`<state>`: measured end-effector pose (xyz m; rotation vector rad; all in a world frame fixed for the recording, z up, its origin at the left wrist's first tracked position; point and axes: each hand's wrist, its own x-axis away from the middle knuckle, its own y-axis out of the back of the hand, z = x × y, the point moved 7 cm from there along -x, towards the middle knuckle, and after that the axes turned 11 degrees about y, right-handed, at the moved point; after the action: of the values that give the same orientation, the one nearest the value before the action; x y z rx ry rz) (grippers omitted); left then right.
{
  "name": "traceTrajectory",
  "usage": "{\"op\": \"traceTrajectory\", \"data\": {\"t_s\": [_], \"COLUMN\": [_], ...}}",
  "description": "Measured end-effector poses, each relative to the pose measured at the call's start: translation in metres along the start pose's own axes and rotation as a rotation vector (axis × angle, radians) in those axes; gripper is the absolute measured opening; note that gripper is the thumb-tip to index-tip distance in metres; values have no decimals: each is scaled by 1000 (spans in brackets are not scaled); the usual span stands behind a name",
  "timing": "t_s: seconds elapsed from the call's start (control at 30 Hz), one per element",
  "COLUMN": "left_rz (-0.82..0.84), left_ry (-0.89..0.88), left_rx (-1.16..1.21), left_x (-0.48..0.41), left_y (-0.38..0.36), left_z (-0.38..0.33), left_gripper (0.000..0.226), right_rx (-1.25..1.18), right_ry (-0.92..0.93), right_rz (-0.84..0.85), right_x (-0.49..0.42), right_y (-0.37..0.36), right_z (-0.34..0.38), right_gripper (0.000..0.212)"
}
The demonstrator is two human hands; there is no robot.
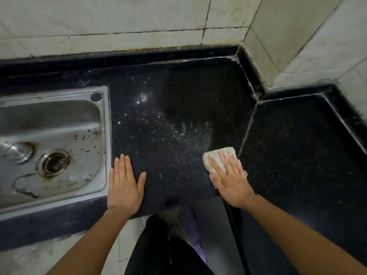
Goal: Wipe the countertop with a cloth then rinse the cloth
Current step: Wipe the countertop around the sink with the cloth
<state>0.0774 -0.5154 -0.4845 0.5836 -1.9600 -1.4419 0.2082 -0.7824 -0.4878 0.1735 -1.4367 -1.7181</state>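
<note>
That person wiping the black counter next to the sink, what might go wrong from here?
The right hand presses the cloth flat near the front edge of the countertop; a stroke toward the body may sweep white specks onto the floor.
The left hand rests flat on the speckled surface and may pick up grime.
The sink looks stained, so rinsing there may re-soil the cloth.

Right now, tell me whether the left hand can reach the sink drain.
Probably yes: the left hand lies flat on the countertop beside the sink rim, with nothing between it and the drain.
</note>
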Motion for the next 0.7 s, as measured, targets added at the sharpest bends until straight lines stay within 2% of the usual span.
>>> {"op": "traceTrajectory", "data": {"t_s": [0.13,0.3,0.47,0.6,0.7], "left_rz": [-55,-77,-82,-83,-80], "left_ry": [-10,-16,-18,-8,-7], "left_rx": [12,-4,-15,-13,-20], "left_x": [4,3,0,-1,-2], "left_y": [2,0,-2,-4,-6], "left_z": [0,2,4,4,6], "left_gripper": [70,64,66,64,68], "right_rx": [72,96,10,-54,-88], "right_ry": [119,197,-43,-225,-279], "right_rz": [20,21,-102,-106,-103], "right_x": [27,22,-36,-89,-116], "right_y": [-28,-16,22,51,63], "right_z": [29,25,-13,-40,-44], "right_gripper": [60,54,51,53,54]}}
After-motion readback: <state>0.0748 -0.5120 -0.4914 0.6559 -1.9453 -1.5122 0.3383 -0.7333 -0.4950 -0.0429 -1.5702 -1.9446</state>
